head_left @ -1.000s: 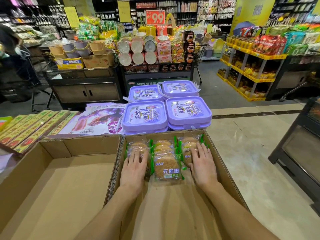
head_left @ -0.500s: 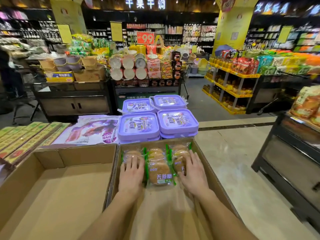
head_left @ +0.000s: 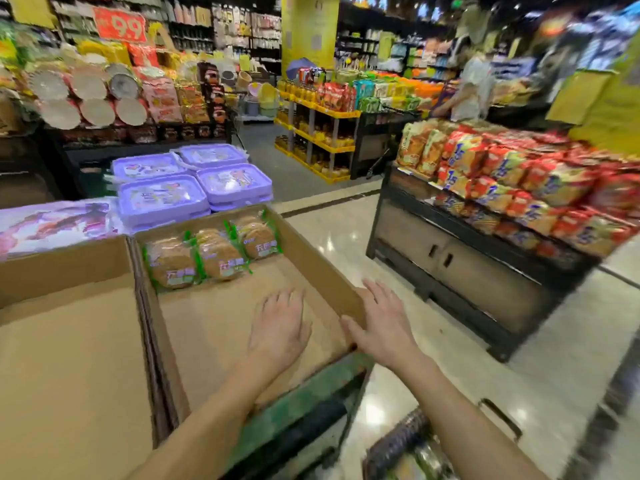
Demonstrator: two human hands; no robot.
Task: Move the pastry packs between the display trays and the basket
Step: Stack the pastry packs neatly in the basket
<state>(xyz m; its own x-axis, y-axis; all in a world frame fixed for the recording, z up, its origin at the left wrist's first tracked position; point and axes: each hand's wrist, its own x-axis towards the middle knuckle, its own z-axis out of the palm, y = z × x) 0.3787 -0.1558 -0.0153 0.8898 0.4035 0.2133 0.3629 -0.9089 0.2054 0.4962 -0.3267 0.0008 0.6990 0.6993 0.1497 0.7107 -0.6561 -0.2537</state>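
Left hand [head_left: 278,332] lies flat and empty on the cardboard tray [head_left: 221,327] floor; right hand [head_left: 382,322], fingers straight, rests on its right rim; three pastry packs [head_left: 211,258] line the far edge; leaning on that rim could likely tip the tray.

Glossy pale floor [head_left: 398,233]; black snack shelf [head_left: 485,244]; yellow pillar [head_left: 309,29].

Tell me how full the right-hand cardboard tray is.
Mostly empty. The right cardboard tray holds only three pastry packs in a row against its far wall; bare cardboard covers the rest.
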